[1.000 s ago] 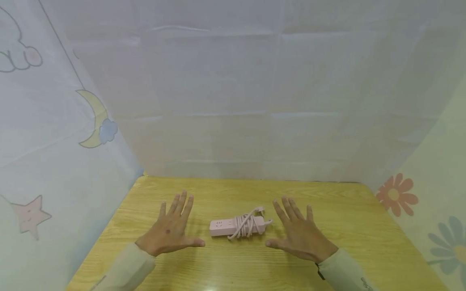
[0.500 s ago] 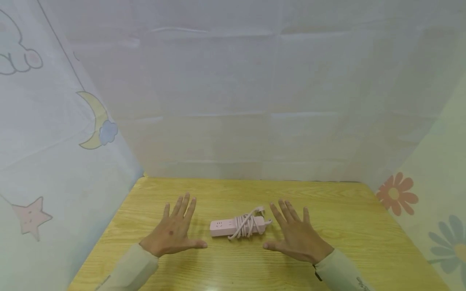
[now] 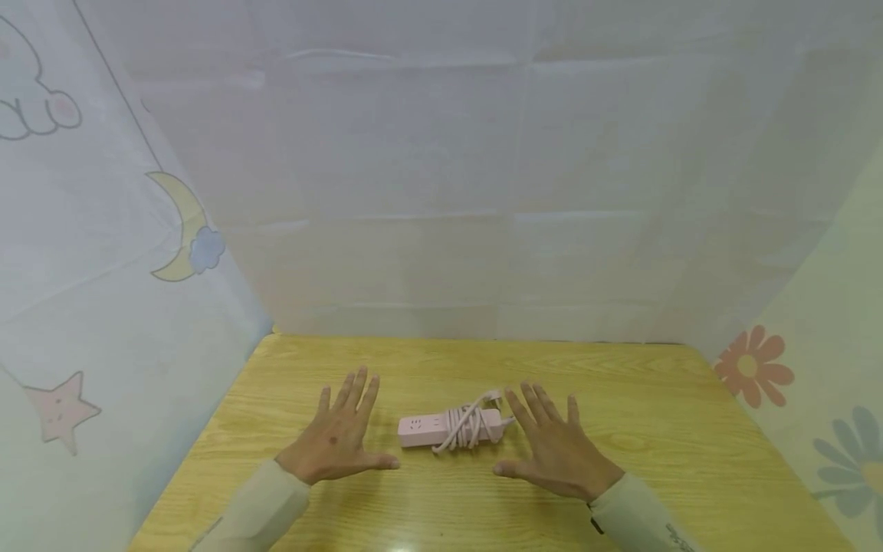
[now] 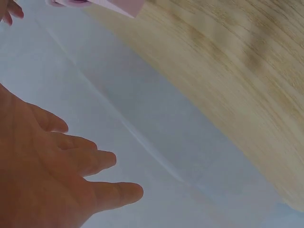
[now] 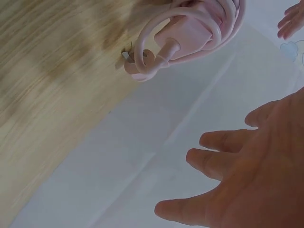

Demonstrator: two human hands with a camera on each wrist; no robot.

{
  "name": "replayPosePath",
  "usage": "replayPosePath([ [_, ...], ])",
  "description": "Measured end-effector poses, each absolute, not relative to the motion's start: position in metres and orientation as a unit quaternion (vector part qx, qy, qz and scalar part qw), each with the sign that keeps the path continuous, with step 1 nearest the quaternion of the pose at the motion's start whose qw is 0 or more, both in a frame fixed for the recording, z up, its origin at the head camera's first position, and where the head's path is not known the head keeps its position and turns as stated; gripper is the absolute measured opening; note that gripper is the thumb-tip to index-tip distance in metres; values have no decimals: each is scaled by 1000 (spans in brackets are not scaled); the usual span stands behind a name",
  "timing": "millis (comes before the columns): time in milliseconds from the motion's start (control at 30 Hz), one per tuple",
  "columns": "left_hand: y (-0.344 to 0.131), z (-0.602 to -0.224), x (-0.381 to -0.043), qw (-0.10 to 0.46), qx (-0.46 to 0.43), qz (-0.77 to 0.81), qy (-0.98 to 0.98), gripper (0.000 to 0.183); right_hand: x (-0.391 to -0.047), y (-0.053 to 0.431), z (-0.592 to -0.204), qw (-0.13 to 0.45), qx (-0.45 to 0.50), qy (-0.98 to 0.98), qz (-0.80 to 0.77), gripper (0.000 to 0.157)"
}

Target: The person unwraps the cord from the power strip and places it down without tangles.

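Observation:
A pink power strip (image 3: 422, 432) lies on the wooden table between both hands, its cord (image 3: 464, 429) wound in several turns about its right half. The plug (image 3: 493, 397) sticks out at the back right; its metal prongs show in the right wrist view beside the cord loops (image 5: 194, 19). To the left of the strip, my left hand (image 3: 334, 441) is held with fingers straight and spread, holding nothing. On the other side my right hand (image 3: 559, 448) mirrors it, fingers spread, its index fingertip close to the cord's end in the head view.
The wooden table (image 3: 441, 506) meets a pale sheet wall (image 3: 428, 192) at its back edge. A sheet with a moon (image 3: 181, 226) and star bounds the left; one with flowers (image 3: 752, 368) bounds the right.
Both hands have drifted slightly inward, the left to the right and the right to the left, closer to the power strip. The strip has stayed in place.

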State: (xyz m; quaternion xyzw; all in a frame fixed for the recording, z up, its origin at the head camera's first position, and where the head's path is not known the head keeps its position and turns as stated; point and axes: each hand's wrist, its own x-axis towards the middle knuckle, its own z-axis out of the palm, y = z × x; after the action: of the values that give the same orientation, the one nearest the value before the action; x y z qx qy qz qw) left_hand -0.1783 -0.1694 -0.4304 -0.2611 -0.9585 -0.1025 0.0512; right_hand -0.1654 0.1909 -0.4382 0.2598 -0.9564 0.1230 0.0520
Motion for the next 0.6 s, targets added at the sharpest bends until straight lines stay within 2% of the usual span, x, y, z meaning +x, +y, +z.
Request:
replayPosePath([
  [300, -166, -436, -181, 51, -258, -103, -959, 124, -167, 188, -442, 50, 265, -956, 113, 103],
  [600, -163, -443, -182, 52, -259, -115, -958, 122, -169, 184, -448, 54, 270, -954, 120, 96],
])
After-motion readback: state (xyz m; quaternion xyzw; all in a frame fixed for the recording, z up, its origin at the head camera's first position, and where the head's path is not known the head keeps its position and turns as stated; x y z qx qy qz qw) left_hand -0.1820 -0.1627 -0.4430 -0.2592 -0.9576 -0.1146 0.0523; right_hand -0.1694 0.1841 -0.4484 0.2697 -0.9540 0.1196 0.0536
